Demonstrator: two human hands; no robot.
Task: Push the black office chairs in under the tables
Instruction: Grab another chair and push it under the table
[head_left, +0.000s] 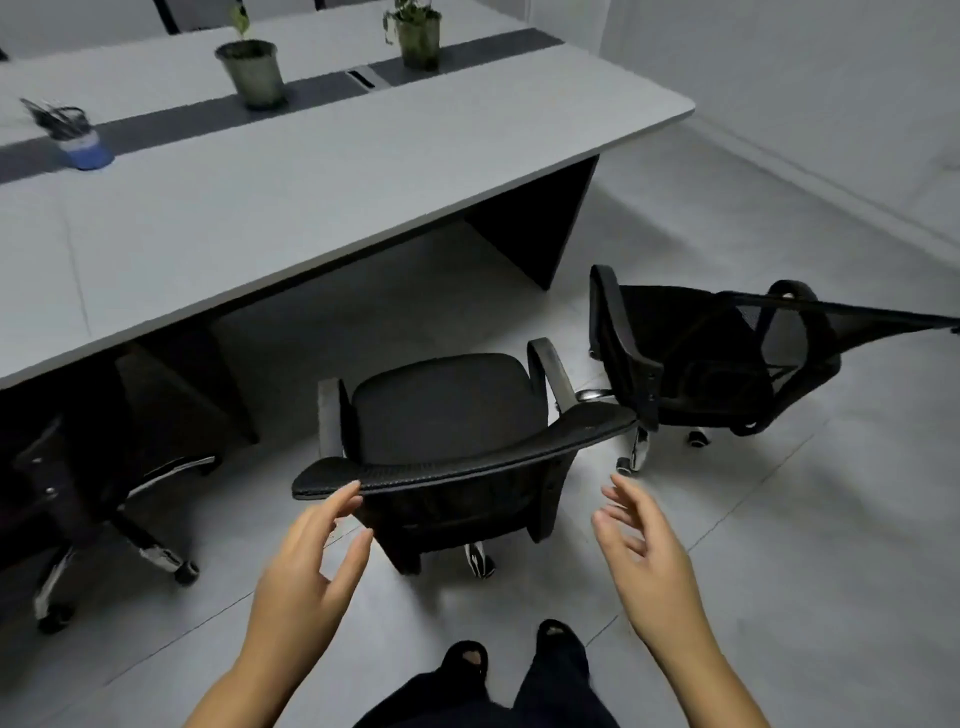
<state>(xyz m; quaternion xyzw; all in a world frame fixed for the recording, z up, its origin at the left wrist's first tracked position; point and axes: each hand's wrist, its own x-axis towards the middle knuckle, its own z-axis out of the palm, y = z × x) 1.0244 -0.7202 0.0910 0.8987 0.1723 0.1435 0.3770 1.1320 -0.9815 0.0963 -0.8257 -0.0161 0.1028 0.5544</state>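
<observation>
blue cup (85, 150): on the grey table (322, 171), far left on the dark centre strip; holds a bunch of dark pens/scissors, too blurred to tell which.
near pot (253, 73): metal-look planter on the same strip, soil + one thin green sprout.
far pot (417, 36): further right on the strip, leafy plant trailing over its rim.
middle chair (441, 415): black office chair, straight ahead of the person, on the floor clear of the table edge, not under it. seat faces the table, backrest top rim toward the person; rim's long axis runs left-right, right end tilted a bit further away.
left hand (306, 561): open, fingers straight + spread; fingertips at the left end of the backrest rim, prob. just touching, contact hard to tell. thumb apart, below the rim.
right hand (641, 540): open, fingers loosely spread, holds nothing; just beside the backrest's right end, lower + nearer the person, not touching.
right chair (696, 358): black mesh chair, near the table's end panel (540, 228), out on the open floor; turned sideways, seat opening toward the left, mesh back stretching to the frame's right edge.
left chair (78, 467): mostly tucked in under the table, chrome legs + castors sticking out.
feet (514, 654): black footwear, dark trousers, behind the middle chair.
</observation>
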